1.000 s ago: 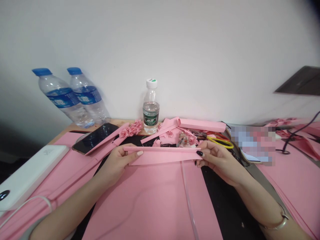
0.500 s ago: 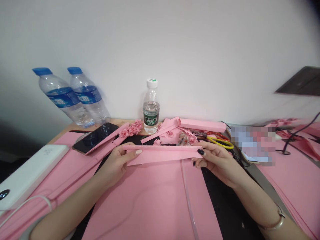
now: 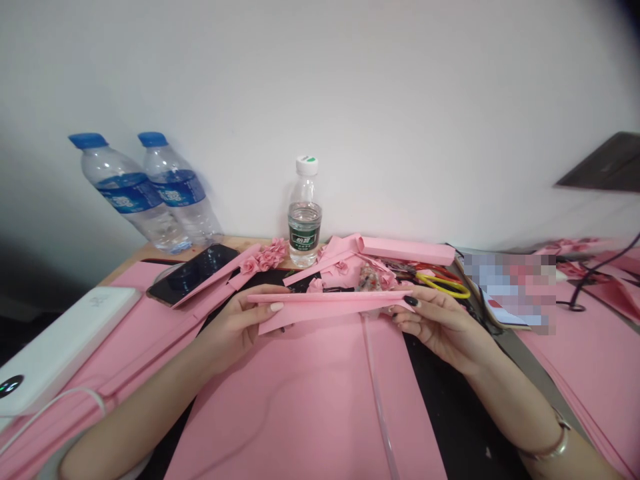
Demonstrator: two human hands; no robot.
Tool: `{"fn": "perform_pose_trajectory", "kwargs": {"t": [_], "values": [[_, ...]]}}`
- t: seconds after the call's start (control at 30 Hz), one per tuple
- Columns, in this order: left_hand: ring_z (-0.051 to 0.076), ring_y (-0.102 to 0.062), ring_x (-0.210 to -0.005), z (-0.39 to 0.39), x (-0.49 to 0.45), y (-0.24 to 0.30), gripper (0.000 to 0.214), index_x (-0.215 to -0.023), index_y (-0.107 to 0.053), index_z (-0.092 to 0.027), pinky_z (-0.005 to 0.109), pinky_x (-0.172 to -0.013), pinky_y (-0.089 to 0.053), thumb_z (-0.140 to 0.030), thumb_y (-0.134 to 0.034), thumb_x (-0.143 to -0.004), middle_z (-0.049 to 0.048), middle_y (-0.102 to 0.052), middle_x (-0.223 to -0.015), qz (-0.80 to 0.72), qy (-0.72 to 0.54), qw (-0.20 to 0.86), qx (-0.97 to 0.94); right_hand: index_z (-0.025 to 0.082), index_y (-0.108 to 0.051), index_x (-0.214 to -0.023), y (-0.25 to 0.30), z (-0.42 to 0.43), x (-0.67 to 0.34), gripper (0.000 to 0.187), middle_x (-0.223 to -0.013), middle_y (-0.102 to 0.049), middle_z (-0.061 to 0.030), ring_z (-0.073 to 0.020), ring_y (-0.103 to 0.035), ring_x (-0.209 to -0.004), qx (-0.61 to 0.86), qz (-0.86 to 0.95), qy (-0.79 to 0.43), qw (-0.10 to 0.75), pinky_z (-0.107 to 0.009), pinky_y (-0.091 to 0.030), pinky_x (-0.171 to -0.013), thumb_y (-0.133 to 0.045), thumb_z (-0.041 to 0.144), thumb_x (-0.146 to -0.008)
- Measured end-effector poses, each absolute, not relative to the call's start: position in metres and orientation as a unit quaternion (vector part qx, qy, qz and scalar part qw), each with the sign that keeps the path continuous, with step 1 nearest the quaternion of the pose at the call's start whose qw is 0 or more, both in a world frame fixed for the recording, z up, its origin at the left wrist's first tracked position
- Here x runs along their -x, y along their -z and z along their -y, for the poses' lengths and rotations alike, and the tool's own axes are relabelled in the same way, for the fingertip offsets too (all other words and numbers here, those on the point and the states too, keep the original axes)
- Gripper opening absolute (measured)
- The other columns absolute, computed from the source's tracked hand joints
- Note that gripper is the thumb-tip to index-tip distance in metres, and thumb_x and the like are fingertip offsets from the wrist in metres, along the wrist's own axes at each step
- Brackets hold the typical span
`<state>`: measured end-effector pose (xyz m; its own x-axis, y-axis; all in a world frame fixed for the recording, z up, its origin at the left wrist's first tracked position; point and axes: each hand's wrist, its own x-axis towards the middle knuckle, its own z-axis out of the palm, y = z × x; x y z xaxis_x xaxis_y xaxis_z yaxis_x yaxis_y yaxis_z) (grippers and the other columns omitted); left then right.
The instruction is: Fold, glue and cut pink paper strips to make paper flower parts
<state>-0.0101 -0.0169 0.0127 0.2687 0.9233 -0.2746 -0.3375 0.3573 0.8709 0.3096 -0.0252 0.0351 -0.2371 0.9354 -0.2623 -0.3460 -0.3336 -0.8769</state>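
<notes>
A strip of pink paper [image 3: 325,310], rolled along its upper edge, stretches between my two hands above the table. My left hand [image 3: 250,320] pinches its left end, thumb on the near face and fingers behind. At the other end my right hand [image 3: 435,323] grips the paper between a dark-nailed thumb and the fingers. Below lies a large pink sheet [image 3: 300,400], with a narrow clear strip [image 3: 376,400] running down its right side. Small pink paper roses [image 3: 263,259] sit on the table behind my hands.
Two large water bottles [image 3: 127,197] lean against the wall at left; a smaller bottle [image 3: 305,220] stands mid-back. A phone [image 3: 193,273] and white power bank [image 3: 65,347] lie left. Yellow-handled scissors [image 3: 445,285] and a partly blurred, screen-like object [image 3: 500,293] are right.
The pink strip is still held at both ends. Its lower flap now slants more and looks narrower toward the right, where my right fingers have shifted slightly.
</notes>
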Motion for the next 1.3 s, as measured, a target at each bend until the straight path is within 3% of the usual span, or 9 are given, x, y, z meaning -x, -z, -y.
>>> {"fn": "perform_pose_trajectory", "kwargs": {"t": [0.27,0.47,0.57,0.73,0.83,1.0,1.3], "values": [[0.007,-0.051,-0.054,0.006,0.026,-0.009,0.024,-0.090,-0.074,-0.020,0.015,-0.050,-0.044,-0.030,-0.083,-0.070,-0.0049,-0.061,-0.064,-0.482,-0.436,0.598,-0.469,0.019,-0.074,-0.089,-0.034,0.020,-0.313,0.026,-0.080,-0.079,-0.0057,-0.0139,-0.075,-0.068,0.401,0.344,-0.707,0.469,-0.017,-0.059,-0.069,-0.086,0.024,-0.067],[0.018,-0.070,-0.080,0.001,0.045,-0.023,0.037,-0.097,-0.074,-0.022,0.027,-0.074,-0.058,-0.034,-0.087,-0.064,0.0036,-0.076,-0.092,-0.490,-0.402,0.620,-0.462,0.019,-0.075,-0.080,-0.039,0.018,-0.317,0.016,-0.075,-0.078,-0.0044,-0.0134,-0.075,-0.065,0.395,0.342,-0.703,0.482,-0.018,-0.060,-0.068,-0.084,0.017,-0.067],[0.026,-0.071,-0.094,0.001,0.060,-0.035,0.038,-0.100,-0.075,-0.022,0.035,-0.083,-0.059,-0.047,-0.079,-0.072,0.0079,-0.076,-0.102,-0.489,-0.368,0.612,-0.502,0.018,-0.076,-0.084,-0.042,0.019,-0.320,0.017,-0.071,-0.077,-0.0039,-0.0133,-0.074,-0.065,0.393,0.352,-0.711,0.464,-0.017,-0.060,-0.067,-0.084,0.019,-0.069],[0.031,-0.065,-0.108,0.001,0.066,-0.059,0.035,-0.100,-0.076,-0.023,0.042,-0.098,-0.050,-0.052,-0.066,-0.082,0.0018,-0.076,-0.106,-0.551,-0.256,0.415,-0.677,0.015,-0.076,-0.090,-0.044,0.020,-0.313,0.022,-0.077,-0.078,-0.0090,-0.0164,-0.075,-0.068,0.402,0.389,-0.741,0.372,-0.020,-0.060,-0.065,-0.083,0.023,-0.071],[0.026,-0.068,-0.100,0.007,0.045,-0.073,0.029,-0.100,-0.076,-0.027,0.036,-0.090,-0.054,-0.047,-0.064,-0.083,0.0006,-0.076,-0.103,-0.522,-0.186,0.375,-0.744,0.012,-0.075,-0.092,-0.048,0.017,-0.302,0.024,-0.077,-0.078,-0.0113,-0.0178,-0.075,-0.067,0.417,0.400,-0.756,0.308,-0.021,-0.060,-0.064,-0.081,0.021,-0.070],[0.019,-0.069,-0.093,0.025,-0.003,-0.075,0.025,-0.102,-0.070,-0.023,0.029,-0.083,-0.056,-0.028,-0.064,-0.078,0.0009,-0.074,-0.100,-0.468,-0.156,0.448,-0.746,0.011,-0.070,-0.088,-0.065,0.003,-0.284,0.022,-0.078,-0.077,-0.0153,-0.0207,-0.076,-0.067,0.433,0.413,-0.760,0.254,-0.022,-0.061,-0.063,-0.078,0.015,-0.068],[0.017,-0.065,-0.086,0.036,-0.018,-0.059,0.035,-0.110,-0.061,-0.025,0.028,-0.074,-0.052,-0.020,-0.058,-0.075,-0.0007,-0.067,-0.092,-0.474,-0.179,0.423,-0.751,0.014,-0.063,-0.082,-0.075,-0.010,-0.270,0.018,-0.068,-0.076,-0.0131,-0.0213,-0.075,-0.063,0.431,0.434,-0.750,0.253,-0.021,-0.061,-0.058,-0.072,0.009,-0.066]]}}
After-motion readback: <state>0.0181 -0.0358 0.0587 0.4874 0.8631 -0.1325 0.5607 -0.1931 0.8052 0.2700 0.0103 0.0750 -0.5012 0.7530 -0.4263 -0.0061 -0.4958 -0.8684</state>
